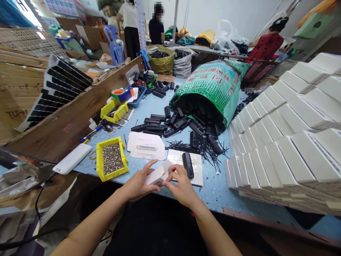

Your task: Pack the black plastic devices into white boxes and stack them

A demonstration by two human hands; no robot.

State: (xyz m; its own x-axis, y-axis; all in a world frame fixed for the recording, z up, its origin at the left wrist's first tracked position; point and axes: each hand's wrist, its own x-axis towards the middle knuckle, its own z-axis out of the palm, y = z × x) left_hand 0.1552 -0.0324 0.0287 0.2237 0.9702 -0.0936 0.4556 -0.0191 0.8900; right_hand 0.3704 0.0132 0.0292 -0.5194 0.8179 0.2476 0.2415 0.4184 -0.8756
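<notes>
A small white cardboard box is held in front of me at the table's near edge. My left hand wraps round its left side, thumb below and fingers above. At its right end, the fingers of my right hand pinch the box's flap. Just beyond my right hand, a black plastic device lies on a glossy white board. Printed white sheets rest behind the box. To the left stands a yellow bin full of small metal screws.
White boxes are stacked high on the right. A green woven sack spills black devices across the table, with black strips nearby. A white power bank-like object lies left. Several people are in the background.
</notes>
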